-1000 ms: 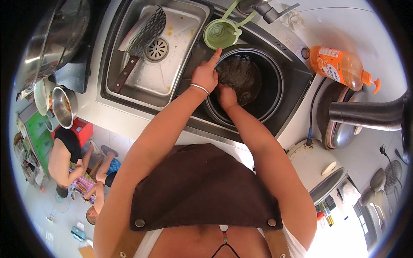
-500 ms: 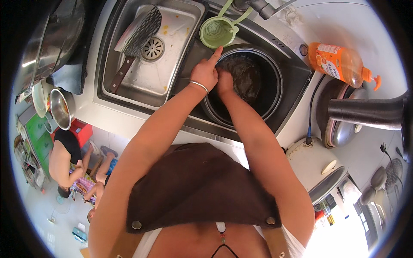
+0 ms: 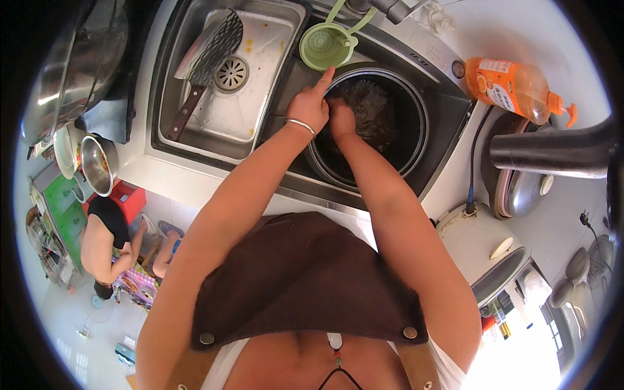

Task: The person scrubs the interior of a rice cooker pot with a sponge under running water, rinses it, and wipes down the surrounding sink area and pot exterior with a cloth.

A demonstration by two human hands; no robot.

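Observation:
A round black pot (image 3: 421,123) with murky, rippling water (image 3: 374,110) in it stands in the right sink basin. My left hand (image 3: 309,106), a silver bangle at its wrist, is closed over the pot's left rim. Its index finger stretches along the rim towards a green plastic strainer (image 3: 325,47). Inside the pot, my right hand (image 3: 341,118) is bent against the left wall, close beside the left hand. Its fingertips are hidden, so whatever they hold cannot be made out.
In the left steel basin (image 3: 260,71) lies a cleaver (image 3: 211,55) with a dark patterned blade and a wooden handle. An orange pump bottle (image 3: 507,90) stands right of the sink. Steel bowls (image 3: 97,166) are at the left. Two people sit in the lower left background.
Both hands stay at the pot's left side, with the right hand shifted only slightly. The water's ripples differ, and the whole view has moved a little.

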